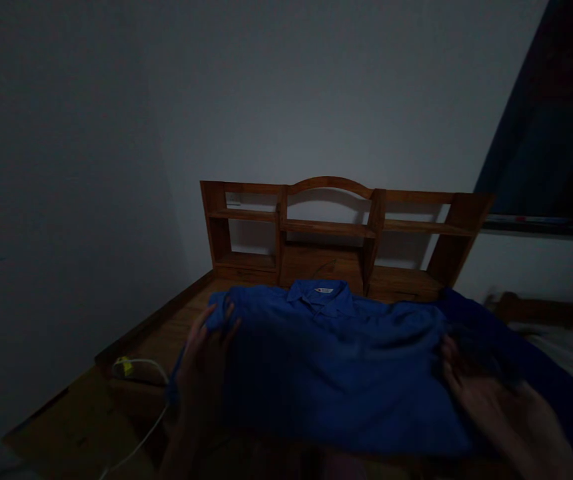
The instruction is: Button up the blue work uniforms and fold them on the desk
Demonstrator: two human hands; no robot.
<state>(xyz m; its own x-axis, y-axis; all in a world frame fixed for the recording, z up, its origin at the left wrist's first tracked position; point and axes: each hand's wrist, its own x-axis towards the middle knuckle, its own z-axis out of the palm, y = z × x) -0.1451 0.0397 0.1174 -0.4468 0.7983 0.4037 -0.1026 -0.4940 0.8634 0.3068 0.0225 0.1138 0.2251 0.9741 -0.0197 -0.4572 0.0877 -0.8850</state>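
Observation:
A blue collared shirt point(326, 363) lies spread out on a wooden surface, its collar and white neck label point(324, 291) at the far side. At the shirt's left shoulder, my left hand point(206, 347) has its fingers curled around the cloth. Part of the left sleeve hangs beside that wrist. My right hand point(499, 403) is at the shirt's right edge by the sleeve, palm partly turned up. Its fingers are blurred and in shadow, so their grip on the cloth is unclear.
Behind the shirt stands a wooden shelf unit point(329, 228) against the wall. A white cable point(139, 443) runs down at the left, near a small yellow item point(125, 365). Dark blue cloth point(531, 360) lies on the right. The room is dim.

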